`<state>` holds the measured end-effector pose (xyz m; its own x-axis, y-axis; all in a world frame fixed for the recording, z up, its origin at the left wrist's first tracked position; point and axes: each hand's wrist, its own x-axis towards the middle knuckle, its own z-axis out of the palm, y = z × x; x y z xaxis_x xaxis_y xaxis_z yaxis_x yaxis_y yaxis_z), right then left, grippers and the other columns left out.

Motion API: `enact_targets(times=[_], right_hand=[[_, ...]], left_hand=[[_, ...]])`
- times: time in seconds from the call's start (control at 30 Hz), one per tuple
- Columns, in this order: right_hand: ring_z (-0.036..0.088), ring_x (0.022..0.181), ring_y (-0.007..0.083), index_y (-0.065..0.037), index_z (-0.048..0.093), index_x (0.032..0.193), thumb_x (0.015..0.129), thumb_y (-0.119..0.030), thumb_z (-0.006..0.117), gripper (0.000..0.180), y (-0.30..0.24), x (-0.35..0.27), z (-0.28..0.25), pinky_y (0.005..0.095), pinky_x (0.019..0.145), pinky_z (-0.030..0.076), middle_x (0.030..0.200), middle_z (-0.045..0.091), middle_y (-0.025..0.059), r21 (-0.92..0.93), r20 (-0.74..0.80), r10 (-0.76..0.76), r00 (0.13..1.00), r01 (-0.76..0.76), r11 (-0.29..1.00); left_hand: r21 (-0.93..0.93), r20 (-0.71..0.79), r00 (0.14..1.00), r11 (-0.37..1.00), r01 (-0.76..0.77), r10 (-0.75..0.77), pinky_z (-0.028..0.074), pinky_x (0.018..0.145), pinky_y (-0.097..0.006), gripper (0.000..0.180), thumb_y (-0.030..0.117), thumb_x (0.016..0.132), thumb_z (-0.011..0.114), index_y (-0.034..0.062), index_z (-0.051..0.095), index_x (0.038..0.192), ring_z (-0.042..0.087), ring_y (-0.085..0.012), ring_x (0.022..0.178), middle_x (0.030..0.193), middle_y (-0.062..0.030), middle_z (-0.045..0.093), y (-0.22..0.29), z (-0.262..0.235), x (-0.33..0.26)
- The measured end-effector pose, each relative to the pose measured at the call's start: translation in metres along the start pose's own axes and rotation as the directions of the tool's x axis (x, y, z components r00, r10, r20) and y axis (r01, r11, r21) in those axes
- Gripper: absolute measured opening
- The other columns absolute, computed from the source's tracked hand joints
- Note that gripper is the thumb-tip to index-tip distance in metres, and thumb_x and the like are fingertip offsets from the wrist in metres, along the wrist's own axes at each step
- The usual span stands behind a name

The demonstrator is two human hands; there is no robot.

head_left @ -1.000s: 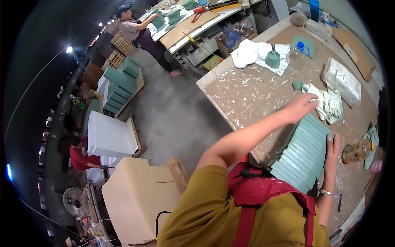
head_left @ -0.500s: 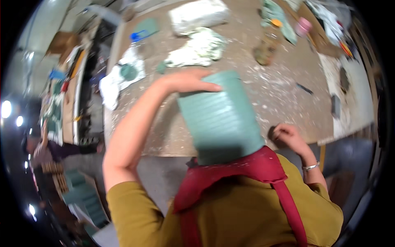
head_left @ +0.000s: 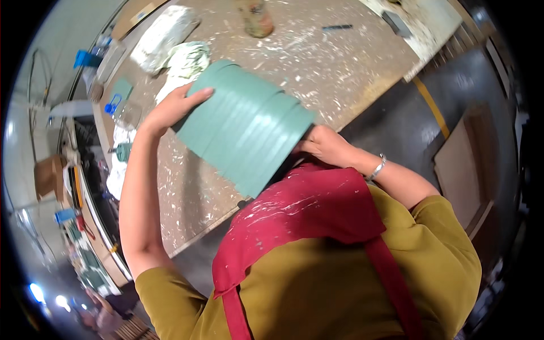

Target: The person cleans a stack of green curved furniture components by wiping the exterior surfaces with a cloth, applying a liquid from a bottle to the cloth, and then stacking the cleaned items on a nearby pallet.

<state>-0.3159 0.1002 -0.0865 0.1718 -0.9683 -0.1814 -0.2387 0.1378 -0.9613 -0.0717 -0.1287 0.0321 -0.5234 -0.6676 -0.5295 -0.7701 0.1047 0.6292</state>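
Green stack of pieces [head_left: 243, 130]: held between both hands, tilted over worktable [head_left: 362, 65] edge, near end by red apron [head_left: 306, 198]. Left hand [head_left: 171, 109] clamped on its far end, thumb on top. Right hand [head_left: 327, 145] at near end; fingers partly hidden, grip cannot be determined.

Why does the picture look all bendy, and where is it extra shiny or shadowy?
Head view: the wide fisheye lens bends straight edges near the rim, leaving black corners; pale glare streaks across the green stack; a bright lamp glows white at lower left; a dark shadow lies on the mustard shirt; the lower-left background looks too fuzzy to make out well.
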Motion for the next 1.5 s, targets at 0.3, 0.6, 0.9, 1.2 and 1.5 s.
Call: enact_targets(times=[0.3,0.6,0.9,1.2,1.5], right_hand=[[0.048,0.049,0.0291,0.003,0.053,0.06,0.083,-0.05,0.069,0.06,0.017,0.011,0.012,0.0404,0.054,0.041,0.052,0.048,0.0175,0.055,-0.415,0.008,0.91,0.016,0.998],[0.056,0.06,0.0277,0.002,0.061,0.072,0.085,-0.06,0.061,0.063,0.025,0.032,-0.007,0.0397,0.061,0.045,0.063,0.056,0.0179,0.045,-0.323,-0.042,0.945,0.059,0.997],[0.05,0.083,0.0164,-0.001,0.05,0.101,0.102,-0.041,0.045,0.04,0.018,0.06,-0.04,0.0332,0.078,0.044,0.089,0.053,0.0087,0.024,-0.285,-0.054,0.957,0.063,0.998],[0.03,0.142,0.0283,-0.001,0.032,0.148,0.104,-0.047,0.03,0.063,0.038,0.092,-0.005,0.0359,0.116,0.022,0.152,0.034,0.018,0.168,-0.574,-0.196,0.795,0.349,0.922],[0.03,0.142,0.0235,0.0,0.033,0.147,0.106,-0.037,0.032,0.055,0.013,0.096,-0.007,0.0333,0.117,0.022,0.153,0.033,0.0136,0.46,-0.499,-0.072,0.863,0.335,0.822]], left_hand=[[-0.103,-0.021,0.998,0.993,0.051,-0.054,0.043,0.097,-0.03,0.068,0.051,0.093,0.056,-0.0025,0.05,0.134,0.056,-0.0163,0.11,0.124,-0.0106,0.059,-0.023,-0.01,0.014],[-0.154,-0.13,0.991,0.988,-0.016,-0.004,0.043,0.097,-0.031,0.074,0.057,0.093,0.054,-0.0056,0.052,0.132,0.057,-0.0188,0.11,0.125,-0.014,0.059,-0.024,0.0,0.009],[-0.358,-0.033,0.995,0.93,0.081,-0.099,0.039,0.104,-0.034,0.082,0.06,0.088,0.059,-0.0026,0.044,0.14,0.051,-0.0235,0.123,0.137,-0.0163,0.052,-0.026,0.006,-0.001],[-0.491,0.09,0.985,0.854,0.17,-0.144,0.033,0.111,-0.04,0.094,0.062,0.086,0.061,-0.0001,0.028,0.149,0.039,-0.0286,0.136,0.15,-0.0178,0.035,-0.009,0.021,-0.015],[-0.592,0.027,0.989,0.795,0.134,-0.146,0.037,0.107,-0.04,0.088,0.055,0.087,0.063,-0.0012,0.031,0.146,0.045,-0.0287,0.13,0.143,-0.0192,0.043,-0.01,0.024,-0.019]])
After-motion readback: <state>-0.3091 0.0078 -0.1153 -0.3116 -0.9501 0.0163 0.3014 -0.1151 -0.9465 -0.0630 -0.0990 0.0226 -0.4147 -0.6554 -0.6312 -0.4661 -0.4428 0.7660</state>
